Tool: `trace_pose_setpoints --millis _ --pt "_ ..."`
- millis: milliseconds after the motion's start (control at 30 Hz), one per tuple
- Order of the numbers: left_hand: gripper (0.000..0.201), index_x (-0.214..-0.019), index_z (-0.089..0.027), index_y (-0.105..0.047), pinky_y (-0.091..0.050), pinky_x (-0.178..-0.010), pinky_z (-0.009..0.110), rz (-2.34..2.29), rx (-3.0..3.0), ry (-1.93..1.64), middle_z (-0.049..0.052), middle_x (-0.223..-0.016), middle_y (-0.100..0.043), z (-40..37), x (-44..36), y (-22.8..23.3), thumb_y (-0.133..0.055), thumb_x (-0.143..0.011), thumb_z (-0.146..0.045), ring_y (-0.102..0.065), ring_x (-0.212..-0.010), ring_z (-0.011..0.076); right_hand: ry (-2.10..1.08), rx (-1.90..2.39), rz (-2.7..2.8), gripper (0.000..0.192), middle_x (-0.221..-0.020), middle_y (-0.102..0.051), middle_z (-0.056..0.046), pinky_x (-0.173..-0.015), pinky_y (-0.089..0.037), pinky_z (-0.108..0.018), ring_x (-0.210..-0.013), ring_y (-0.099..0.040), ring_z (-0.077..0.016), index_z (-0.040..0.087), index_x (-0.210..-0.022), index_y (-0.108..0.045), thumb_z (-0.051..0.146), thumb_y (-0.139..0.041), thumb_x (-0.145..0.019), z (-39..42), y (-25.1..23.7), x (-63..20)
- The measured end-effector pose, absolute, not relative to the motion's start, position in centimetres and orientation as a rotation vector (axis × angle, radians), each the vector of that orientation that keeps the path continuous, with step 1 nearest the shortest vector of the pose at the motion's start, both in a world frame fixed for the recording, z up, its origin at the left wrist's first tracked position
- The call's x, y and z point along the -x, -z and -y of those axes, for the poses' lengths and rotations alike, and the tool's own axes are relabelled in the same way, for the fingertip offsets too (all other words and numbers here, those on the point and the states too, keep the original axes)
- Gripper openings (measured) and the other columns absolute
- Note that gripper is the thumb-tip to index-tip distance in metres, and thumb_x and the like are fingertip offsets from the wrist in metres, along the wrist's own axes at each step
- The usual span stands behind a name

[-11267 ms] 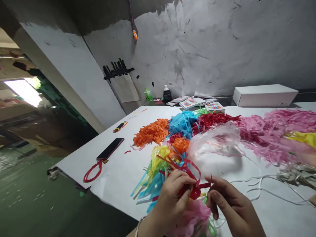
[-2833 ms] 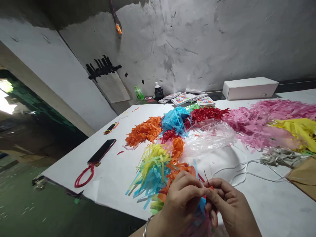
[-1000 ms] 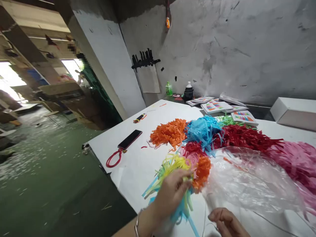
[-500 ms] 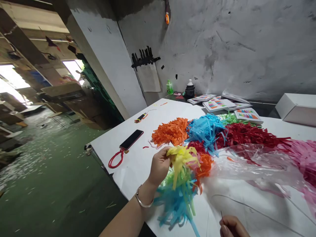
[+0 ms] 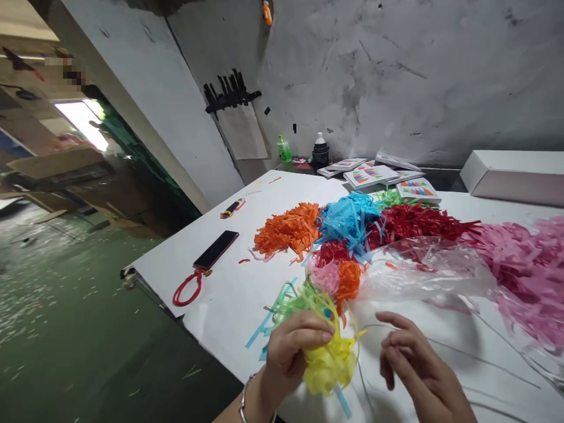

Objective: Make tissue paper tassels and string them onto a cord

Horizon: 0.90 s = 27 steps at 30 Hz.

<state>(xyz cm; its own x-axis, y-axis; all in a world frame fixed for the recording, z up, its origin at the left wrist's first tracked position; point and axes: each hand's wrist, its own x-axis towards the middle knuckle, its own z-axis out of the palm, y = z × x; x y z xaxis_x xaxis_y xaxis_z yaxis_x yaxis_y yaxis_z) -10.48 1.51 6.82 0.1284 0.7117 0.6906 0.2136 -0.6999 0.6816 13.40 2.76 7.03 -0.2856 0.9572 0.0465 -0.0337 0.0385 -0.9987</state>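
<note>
My left hand (image 5: 288, 352) grips a yellow tissue tassel (image 5: 328, 361) with green and blue strips trailing from it, just above the near edge of the white table (image 5: 220, 294). My right hand (image 5: 409, 364) hovers beside it to the right, fingers loosely curled, next to a thin white string (image 5: 440, 343); whether it pinches the string is unclear. Small pink and orange tassels (image 5: 339, 276) lie just beyond my hands.
Piles of orange (image 5: 286, 226), blue (image 5: 348, 217), red (image 5: 418, 220) and pink (image 5: 524, 264) strips cover the table. A clear plastic bag (image 5: 423, 270) lies among them. A phone with a red strap (image 5: 214, 251), printed cards (image 5: 374, 175) and a white box (image 5: 511, 175) sit farther off.
My left hand has pulled the yellow tassel bundle down from mid-table toward the near edge. My right hand has come up into view beside it. The view has swung slightly right.
</note>
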Motion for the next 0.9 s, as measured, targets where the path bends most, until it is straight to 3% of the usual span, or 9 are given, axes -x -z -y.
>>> trace_pose_setpoints --millis 67,167,267,333,400,500,767,900 --pt "0.029 -0.122 -0.032 -0.066 -0.056 -0.076 0.035 -0.872 -1.999 -1.566 0.009 -0.1 -0.075 -1.0 10.1 -6.5 -0.064 -0.094 -0.025 -0.07 -0.084 0.0223 -1.573 0.968 1.347 0.029 -0.122 -0.063 -0.013 -0.057 -0.054 -0.027 -0.065 -0.064 -0.0133 0.021 -0.085 -0.065 0.049 -0.06 -0.092 -3.0 -7.4 -12.8" --pt "0.03 -0.121 -0.031 -0.066 -0.056 -0.076 0.034 -0.881 -1.898 -1.595 0.008 -0.102 -0.074 -0.4 9.4 -5.7 -0.068 -0.092 -0.025 -0.07 -0.085 0.0222 -1.765 0.937 1.188 0.036 -0.083 -0.068 -0.007 -0.055 -0.051 -0.025 -0.06 -0.06 -0.0127 0.019 -0.087 -0.066 0.054 -0.064 -0.089 -2.7 -7.2 -12.0" --pt "0.028 -0.113 -0.03 -0.07 -0.058 -0.072 0.03 -0.948 -1.737 -1.737 0.006 -0.098 -0.074 -0.1 8.6 -5.0 -0.075 -0.086 -0.023 -0.07 -0.083 0.0205 -1.819 0.98 1.167 0.043 -0.054 -0.057 0.002 -0.051 -0.044 -0.021 -0.051 -0.052 -0.0104 0.017 -0.091 -0.067 0.06 -0.062 -0.089 -2.0 -6.3 -11.9" --pt "0.024 -0.107 -0.028 -0.072 -0.058 -0.07 0.027 -1.006 -1.612 -1.85 0.004 -0.092 -0.075 0.0 8.0 -4.8 -0.077 -0.084 -0.023 -0.069 -0.08 0.0191 -1.83 0.994 1.162 0.042 -0.062 -0.06 0.001 -0.049 -0.043 -0.021 -0.049 -0.052 -0.0094 0.018 -0.093 -0.066 0.06 -0.062 -0.089 -1.7 -5.6 -12.0" --pt "0.019 -0.101 -0.027 -0.074 -0.059 -0.07 0.026 -1.073 -1.494 -1.929 0.003 -0.088 -0.075 0.1 7.3 -4.7 -0.078 -0.083 -0.026 -0.07 -0.08 0.0183 -1.854 0.94 1.163 0.037 -0.083 -0.064 -0.003 -0.049 -0.047 -0.023 -0.054 -0.058 -0.01 0.019 -0.091 -0.065 0.056 -0.064 -0.089 -1.6 -4.9 -12.1" --pt "0.016 -0.096 -0.028 -0.075 -0.059 -0.072 0.025 -1.149 -1.382 -1.975 0.001 -0.086 -0.075 0.1 6.6 -4.8 -0.08 -0.081 -0.028 -0.07 -0.079 0.0174 -1.863 0.81 1.218 0.03 -0.103 -0.061 -0.006 -0.053 -0.053 -0.026 -0.064 -0.065 -0.0132 0.019 -0.087 -0.065 0.049 -0.063 -0.092 -1.4 -4.5 -12.1" --pt "0.02 -0.098 -0.028 -0.076 -0.058 -0.07 0.026 -1.078 -1.403 -1.82 0.002 -0.087 -0.075 0.4 5.8 -4.1 -0.082 -0.079 -0.025 -0.071 -0.078 0.0185 -1.601 0.787 1.307 0.024 -0.091 -0.06 -0.005 -0.055 -0.056 -0.027 -0.064 -0.066 -0.0155 0.021 -0.089 -0.069 0.039 -0.055 -0.097 -1.2 -5.7 -12.3" --pt "0.016 -0.101 -0.028 -0.074 -0.058 -0.071 0.027 -1.068 -1.485 -1.68 0.003 -0.091 -0.076 0.9 6.6 -4.1 -0.073 -0.087 -0.022 -0.071 -0.08 0.0192 -1.317 0.923 1.529 0.022 -0.08 -0.064 -0.003 -0.059 -0.056 -0.023 -0.062 -0.066 -0.0144 0.022 -0.09 -0.067 0.035 -0.052 -0.099 -1.6 -5.4 -13.1"
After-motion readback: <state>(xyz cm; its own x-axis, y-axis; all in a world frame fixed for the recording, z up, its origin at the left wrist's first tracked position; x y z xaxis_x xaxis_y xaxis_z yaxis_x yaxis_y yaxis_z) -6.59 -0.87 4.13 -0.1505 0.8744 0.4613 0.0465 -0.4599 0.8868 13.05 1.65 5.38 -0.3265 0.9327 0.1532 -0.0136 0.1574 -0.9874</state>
